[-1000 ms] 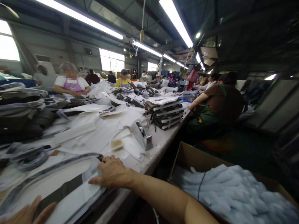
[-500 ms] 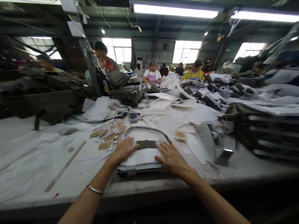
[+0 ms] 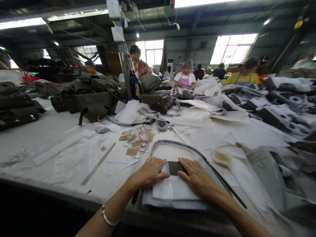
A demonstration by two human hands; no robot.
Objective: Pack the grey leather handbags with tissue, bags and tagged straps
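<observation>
Right below me on the work table lies a bag wrapped in white foam sheet and clear plastic. A dark olive strap piece shows across its middle. Its long wrapped strap curves over the far side and down the right. My left hand rests flat on the wrapping, left of the olive piece, fingers stretched out. My right hand lies flat on the right side, fingertips at the olive piece's edge. Neither hand grips anything. Most of the bag is hidden by the wrapping.
Brown paper tags lie beyond my left hand, near a flat strip. A small tray and a grey dispenser-like object stand to the right. Olive bags and white sheets are piled farther back, where several people work.
My view has turned left, so the table's contents sit farther right. Both hands stay flat on the wrapped bag and are now closer together over the olive piece.
</observation>
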